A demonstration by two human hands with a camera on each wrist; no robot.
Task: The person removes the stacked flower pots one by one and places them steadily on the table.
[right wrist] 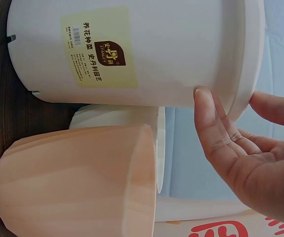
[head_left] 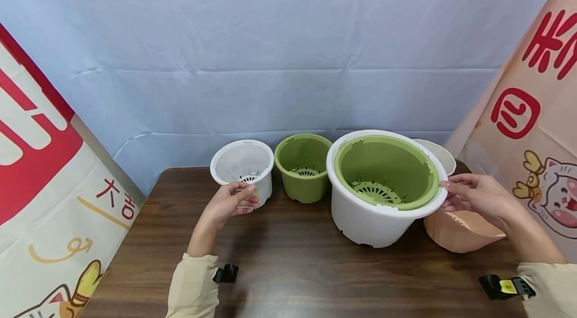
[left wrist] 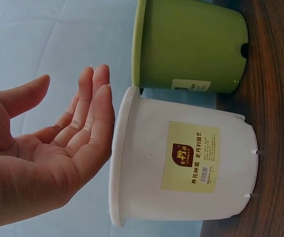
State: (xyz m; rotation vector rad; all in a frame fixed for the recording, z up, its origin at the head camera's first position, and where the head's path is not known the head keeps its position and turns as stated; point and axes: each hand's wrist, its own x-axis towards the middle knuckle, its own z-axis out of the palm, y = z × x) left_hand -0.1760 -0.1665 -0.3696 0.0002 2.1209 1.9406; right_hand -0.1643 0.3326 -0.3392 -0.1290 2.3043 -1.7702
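A large white flowerpot (head_left: pixel 369 225) stands right of centre, with a green flowerpot (head_left: pixel 387 163) nested inside it. My right hand (head_left: pixel 482 200) holds the white pot's right rim, thumb at the rim and fingers against the wall below, as the right wrist view shows. My left hand (head_left: pixel 230 203) is in front of a small white flowerpot (head_left: pixel 263 185), palm up with loosely bent fingers and nothing in them. In the left wrist view that pot's yellow label (left wrist: pixel 191 157) faces the camera. A small green flowerpot (head_left: pixel 304 185) stands just right of it.
A peach-coloured pot (head_left: pixel 455 233) stands at the right, below my right hand. Behind it is a cream pot (head_left: pixel 439 155), partly hidden. All are on a dark wooden table (head_left: pixel 288 278). A pale blue cloth (head_left: pixel 270 47) hangs behind, with printed cloths at both sides.
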